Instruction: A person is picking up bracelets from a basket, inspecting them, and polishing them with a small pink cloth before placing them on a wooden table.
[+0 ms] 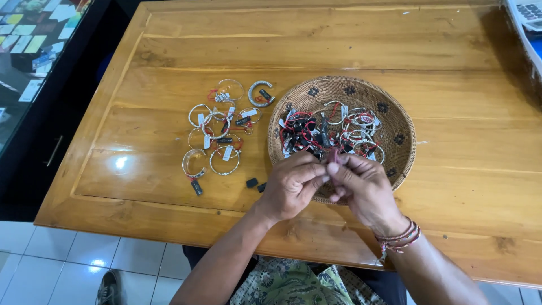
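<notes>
My left hand (291,189) and right hand (361,189) meet over the near rim of the basket (403,121), fingertips pressed together. Between the fingertips of both hands I pinch a small dark-red piece (333,155), probably a cord or tag; it is too small to tell which. Both hands are closed on it, thumbs and forefingers touching.

The basket is round, shallow and woven, with dark star motifs around its wall. It stands on the wooden table (339,39), right of centre. Inside it lies a tangled heap of bangles (330,130): silver rings with red cords, white labels and black tags.

Left of the basket, well apart from my hands, a second group of bangles, the sorted bangles (217,130), lies spread flat on the table, each one separate or just touching its neighbour. An open silver cuff (261,93) lies at the far end of this group, near the basket's rim.

Two loose black tags (255,184) lie on the table just left of my left hand.

My right wrist bears red and pale string bracelets (400,237). A calculator (528,14) shows at the far right corner. Below the near table edge are my patterned garment (293,285) and white floor tiles (56,265).
</notes>
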